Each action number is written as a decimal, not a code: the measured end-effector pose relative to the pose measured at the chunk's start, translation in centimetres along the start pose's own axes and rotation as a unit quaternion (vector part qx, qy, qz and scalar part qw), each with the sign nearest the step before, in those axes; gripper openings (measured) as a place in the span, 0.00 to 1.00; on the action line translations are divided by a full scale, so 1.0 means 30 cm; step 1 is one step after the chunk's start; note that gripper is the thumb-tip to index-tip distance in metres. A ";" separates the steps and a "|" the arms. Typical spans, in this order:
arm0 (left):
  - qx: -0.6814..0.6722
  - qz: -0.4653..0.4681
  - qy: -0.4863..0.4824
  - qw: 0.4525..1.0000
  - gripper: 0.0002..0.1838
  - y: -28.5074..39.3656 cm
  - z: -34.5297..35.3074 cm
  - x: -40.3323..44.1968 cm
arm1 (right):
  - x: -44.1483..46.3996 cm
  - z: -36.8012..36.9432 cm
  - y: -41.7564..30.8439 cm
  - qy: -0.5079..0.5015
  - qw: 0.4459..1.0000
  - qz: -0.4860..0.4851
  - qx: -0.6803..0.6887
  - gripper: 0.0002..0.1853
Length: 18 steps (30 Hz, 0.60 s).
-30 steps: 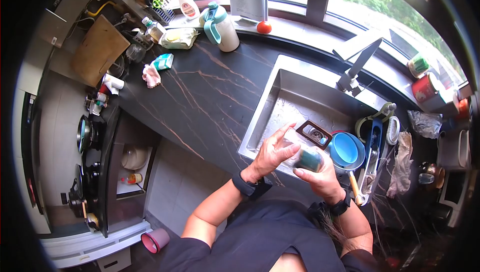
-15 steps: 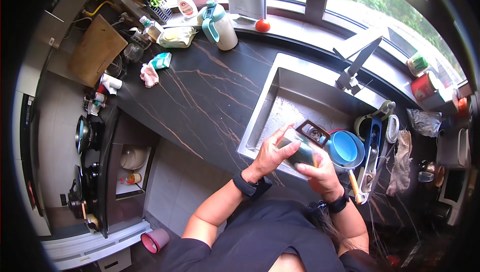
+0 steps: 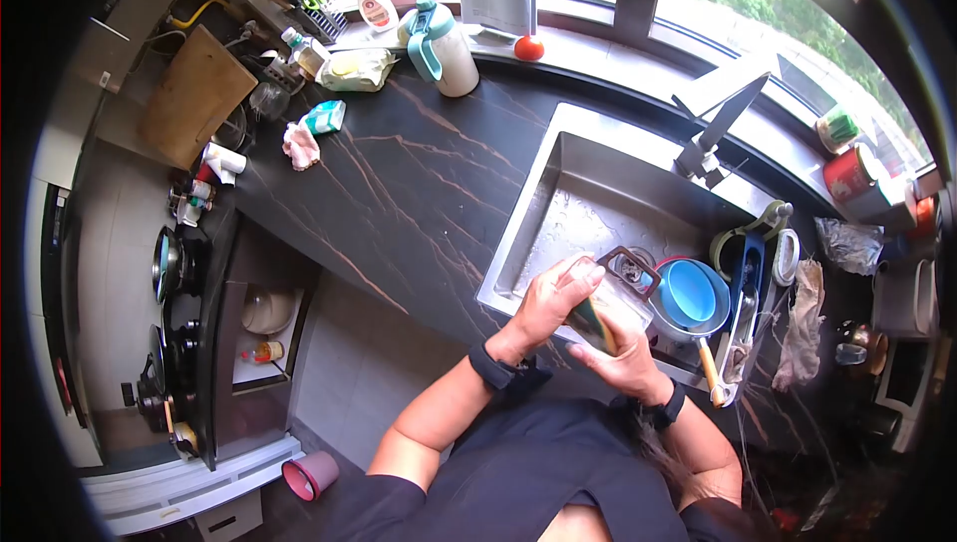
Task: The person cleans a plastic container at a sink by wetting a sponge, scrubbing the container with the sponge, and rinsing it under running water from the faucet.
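Observation:
Over the front part of the steel sink [image 3: 518, 233] I hold a clear container with a brown, frame-like handle [image 3: 653, 271]. A dark green and yellowish patch shows on its near side; its exact kind I cannot make out. My left hand [image 3: 550, 305] grips its left side, thumb across the top. From the right and below, my right hand [image 3: 630, 361] wraps round it, partly hiding it. Just right of the container, a light blue bowl [image 3: 688, 291] sits inside a larger pan with a wooden handle [image 3: 710, 367].
A faucet [image 3: 703, 143] rises behind the sink. Right of the bowls stand a blue rack [image 3: 743, 278] and a draped cloth [image 3: 800, 328]. A teal-lidded jug [image 3: 454, 58], a wipes pack [image 3: 357, 70] and a pink cloth [image 3: 300, 145] lie along the counter; a tomato [image 3: 528, 47] rests on the sill.
The container has turned in my hands, so its green and yellowish side now faces lower. My left hand has shifted up along it, and my right hand has moved slightly left and down.

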<state>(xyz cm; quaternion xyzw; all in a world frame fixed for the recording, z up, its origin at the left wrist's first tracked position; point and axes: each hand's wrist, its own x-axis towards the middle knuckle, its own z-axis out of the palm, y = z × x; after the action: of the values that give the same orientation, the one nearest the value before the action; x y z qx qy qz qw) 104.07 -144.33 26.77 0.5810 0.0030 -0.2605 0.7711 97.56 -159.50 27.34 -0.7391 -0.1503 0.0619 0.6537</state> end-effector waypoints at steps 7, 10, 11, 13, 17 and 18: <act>-0.024 -0.001 0.000 1.000 0.24 -0.015 -0.003 0.001 | 0.039 -0.057 -0.011 -0.029 0.995 0.080 0.059 0.22; -0.050 -0.033 0.026 0.998 0.22 0.032 -0.001 0.000 | 0.047 -0.033 -0.059 0.061 0.996 0.064 -0.001 0.16; -0.060 -0.042 0.018 0.997 0.22 0.015 -0.017 0.011 | 0.046 -0.025 -0.043 0.056 0.997 0.051 -0.023 0.18; -0.109 -0.054 -0.032 0.992 0.20 0.023 -0.030 0.009 | 0.063 -0.017 -0.057 0.029 0.997 0.053 0.038 0.24; -0.005 -0.016 -0.047 0.999 0.19 0.003 -0.017 0.014 | 0.054 -0.053 0.009 -0.088 0.987 -0.067 -0.117 0.29; -0.005 -0.017 -0.048 0.999 0.19 -0.002 -0.016 0.010 | 0.050 -0.055 0.012 -0.084 0.994 -0.034 -0.064 0.27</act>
<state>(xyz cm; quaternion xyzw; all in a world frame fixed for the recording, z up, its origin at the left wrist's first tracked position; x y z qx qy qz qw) 104.45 -144.02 26.45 0.5638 -0.0228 -0.3012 0.7687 99.52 -160.66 27.39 -0.7659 -0.2337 0.0920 0.5918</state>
